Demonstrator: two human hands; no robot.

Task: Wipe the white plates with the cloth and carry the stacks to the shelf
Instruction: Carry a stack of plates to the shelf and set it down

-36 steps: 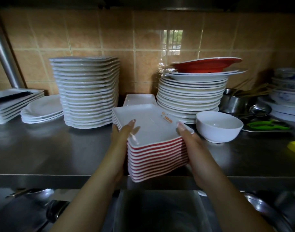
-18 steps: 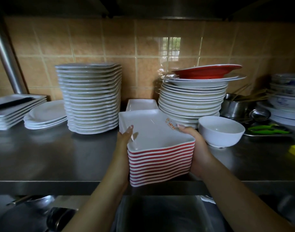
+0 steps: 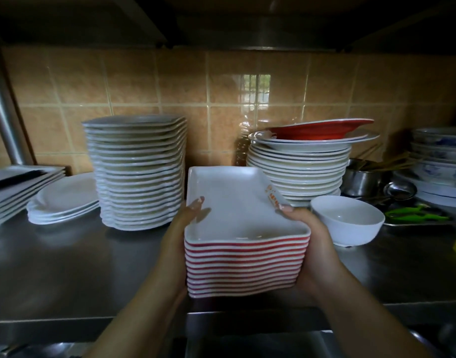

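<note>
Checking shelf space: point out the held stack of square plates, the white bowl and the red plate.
stack of square plates (image 3: 245, 267), head view, red-striped front edges.
white bowl (image 3: 347, 224), head view, outer wall.
red plate (image 3: 320, 129), head view, red underside.

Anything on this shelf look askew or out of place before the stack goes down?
One thing: a red dish sits tilted on top of the round white plate stack at right, its right edge raised, the only red piece there. The other stacks look settled. Both hands grip the square plate stack squarely.
</note>
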